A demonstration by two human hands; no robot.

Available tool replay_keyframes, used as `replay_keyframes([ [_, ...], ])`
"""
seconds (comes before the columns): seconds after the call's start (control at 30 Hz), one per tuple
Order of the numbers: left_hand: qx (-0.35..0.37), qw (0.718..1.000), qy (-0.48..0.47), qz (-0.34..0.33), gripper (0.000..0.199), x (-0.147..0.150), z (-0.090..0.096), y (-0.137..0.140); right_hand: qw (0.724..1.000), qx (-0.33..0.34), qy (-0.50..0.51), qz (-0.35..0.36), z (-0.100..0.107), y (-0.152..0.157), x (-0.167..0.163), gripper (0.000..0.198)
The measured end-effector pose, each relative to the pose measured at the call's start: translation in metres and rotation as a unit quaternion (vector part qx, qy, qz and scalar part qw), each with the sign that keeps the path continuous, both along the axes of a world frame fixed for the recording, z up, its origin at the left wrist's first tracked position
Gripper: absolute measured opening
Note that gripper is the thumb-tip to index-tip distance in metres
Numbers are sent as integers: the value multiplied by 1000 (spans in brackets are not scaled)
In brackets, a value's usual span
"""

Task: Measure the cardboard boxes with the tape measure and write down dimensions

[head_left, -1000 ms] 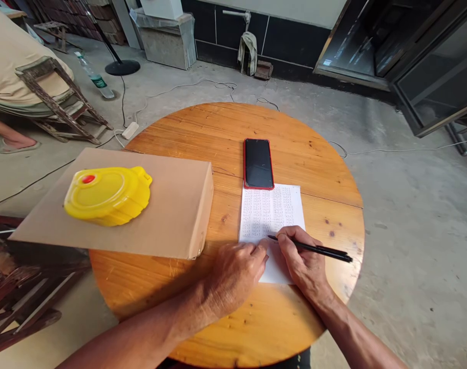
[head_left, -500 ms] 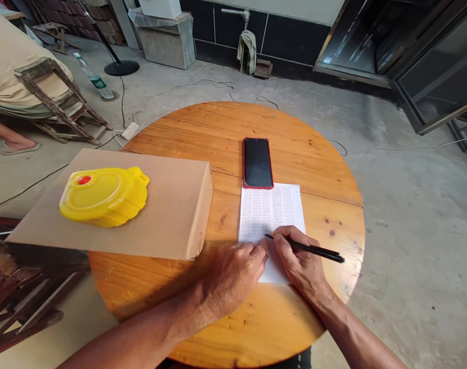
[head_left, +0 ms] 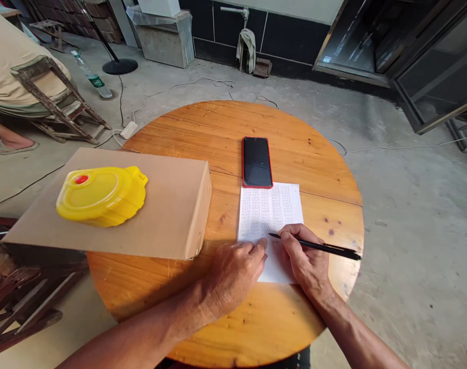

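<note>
A black pen (head_left: 333, 249) is pinched in my right hand (head_left: 310, 259), its tip at the paper just below the written rows. The white sheet of paper (head_left: 272, 205) carries columns of small handwritten characters. My left hand (head_left: 236, 274), fingers curled under and closed, rests on the lower left part of the sheet. Its fingertips are mostly hidden; no object shows in it. A smartphone (head_left: 256, 161) in a red case lies screen up at the sheet's top edge.
The round wooden table (head_left: 310, 169) also bears a cardboard box (head_left: 168, 205) at the left, with a yellow plastic container (head_left: 103, 197) on top. Beyond are a wooden chair (head_left: 60, 102), a seated person's leg (head_left: 11, 136), a plastic bottle (head_left: 91, 76) and floor cables.
My right hand and the pen have shifted slightly to the right across the paper, and the pen lies a little flatter. My left hand stays about where it was.
</note>
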State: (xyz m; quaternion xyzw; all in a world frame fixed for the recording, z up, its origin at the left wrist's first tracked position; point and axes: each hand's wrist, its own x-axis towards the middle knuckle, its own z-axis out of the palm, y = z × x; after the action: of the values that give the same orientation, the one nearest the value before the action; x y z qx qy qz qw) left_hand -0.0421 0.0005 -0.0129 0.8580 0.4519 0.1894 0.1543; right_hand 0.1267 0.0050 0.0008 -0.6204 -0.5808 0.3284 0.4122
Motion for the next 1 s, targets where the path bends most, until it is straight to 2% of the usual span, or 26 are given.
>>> replay_keyframes([
  [0.17, 9, 1000, -3, 2, 20, 0, 1, 0, 997, -38, 70, -16, 0, 0, 2, 22],
  [0.47, 4, 1000, 8, -4, 22, 0, 0, 0, 998, 12, -46, 32, -1, -1, 1, 16],
  [1.0, 0, 1000, -2, -4, 16, 0, -1, 0, 996, 25, -64, 52, 0, 0, -1, 17],
])
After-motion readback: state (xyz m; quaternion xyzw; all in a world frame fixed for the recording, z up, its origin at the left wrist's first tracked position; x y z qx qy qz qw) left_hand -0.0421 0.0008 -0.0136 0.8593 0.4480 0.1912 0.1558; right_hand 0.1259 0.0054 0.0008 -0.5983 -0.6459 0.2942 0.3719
